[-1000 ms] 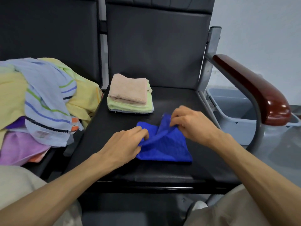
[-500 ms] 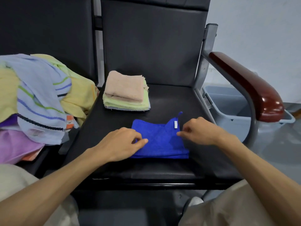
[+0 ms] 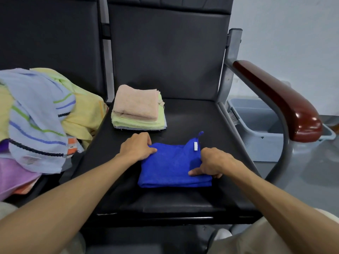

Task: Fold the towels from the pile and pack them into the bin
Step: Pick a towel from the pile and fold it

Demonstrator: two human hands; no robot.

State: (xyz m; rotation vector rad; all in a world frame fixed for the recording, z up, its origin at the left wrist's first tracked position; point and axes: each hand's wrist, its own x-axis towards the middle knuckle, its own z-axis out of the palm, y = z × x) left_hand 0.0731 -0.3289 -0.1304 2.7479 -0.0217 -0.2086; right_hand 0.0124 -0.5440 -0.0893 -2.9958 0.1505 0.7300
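A blue towel (image 3: 170, 167) lies folded into a flat rectangle on the black seat (image 3: 192, 116), its white tag and hanging loop at the far right corner. My left hand (image 3: 136, 146) grips its far left corner. My right hand (image 3: 211, 163) pinches its right edge, thumb on top. Behind it on the seat sits a stack of folded towels (image 3: 138, 108), beige on top of pale green. The pile of unfolded towels (image 3: 38, 114) covers the neighbouring seat on the left. The grey bin (image 3: 256, 123) stands on the floor to the right, behind the armrest.
A dark red wooden armrest (image 3: 280, 99) on a metal frame runs between the seat and the bin. The black backrest rises behind the seat. My knees show at the bottom corners.
The blue towel went from bunched to a flat folded rectangle. My left hand has moved to its far left corner and my right hand has slid back to its right edge.
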